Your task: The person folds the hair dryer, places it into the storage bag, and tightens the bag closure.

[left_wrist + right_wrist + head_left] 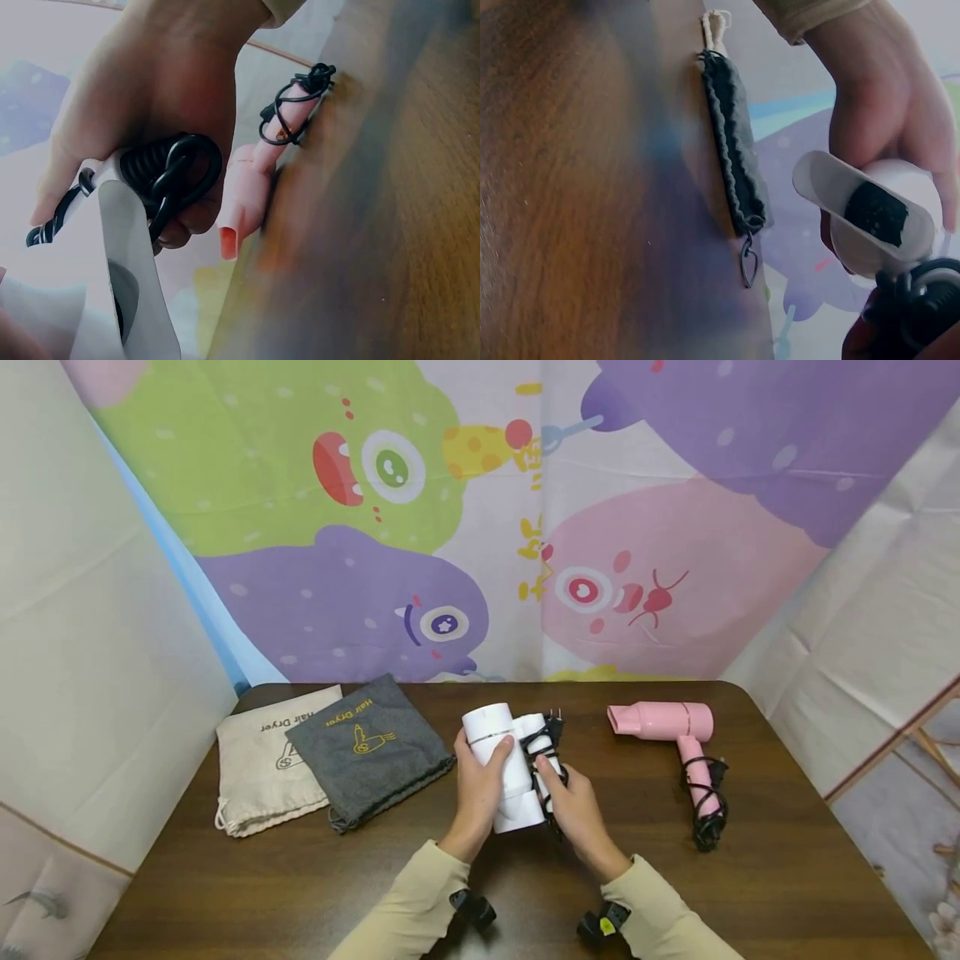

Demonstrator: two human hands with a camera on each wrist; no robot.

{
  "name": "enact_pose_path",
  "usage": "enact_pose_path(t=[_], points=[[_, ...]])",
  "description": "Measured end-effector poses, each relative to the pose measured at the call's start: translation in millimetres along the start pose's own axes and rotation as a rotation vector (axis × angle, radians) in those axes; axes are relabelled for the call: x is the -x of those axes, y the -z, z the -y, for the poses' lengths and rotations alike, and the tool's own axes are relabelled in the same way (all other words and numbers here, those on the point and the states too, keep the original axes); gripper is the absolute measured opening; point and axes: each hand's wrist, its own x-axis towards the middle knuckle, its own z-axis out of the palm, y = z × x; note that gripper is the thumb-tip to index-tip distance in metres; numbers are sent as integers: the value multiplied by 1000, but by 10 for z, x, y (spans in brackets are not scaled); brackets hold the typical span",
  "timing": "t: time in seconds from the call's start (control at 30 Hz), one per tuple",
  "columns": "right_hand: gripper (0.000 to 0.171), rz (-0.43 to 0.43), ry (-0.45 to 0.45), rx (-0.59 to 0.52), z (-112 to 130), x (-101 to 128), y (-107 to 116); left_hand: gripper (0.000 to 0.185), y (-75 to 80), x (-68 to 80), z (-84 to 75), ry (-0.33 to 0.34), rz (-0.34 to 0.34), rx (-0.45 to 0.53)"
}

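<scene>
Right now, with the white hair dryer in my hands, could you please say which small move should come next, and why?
I'd probably ease the white hair dryer toward the grey bag: your left hand grips its body, your right hand its handle, wrapped in black cord, and that bag, marked Hair Dryer, overlaps the beige bag.

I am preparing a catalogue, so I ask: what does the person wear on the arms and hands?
A long beige sleeve covers each arm. The left hand and right hand are without gloves. Each wrist has a small black camera; the right one bears a yellow patch.
</scene>
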Motion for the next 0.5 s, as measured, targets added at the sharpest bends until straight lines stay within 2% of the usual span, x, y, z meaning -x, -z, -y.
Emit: enact_pose_path(t=[0.3,0.5], points=[[41,34,-31,-11,12,-5,82,75,8,-23,-11,15,27,16],[39,51,-2,5,-6,-10,103,75,18,-43,-23,25,16,33]])
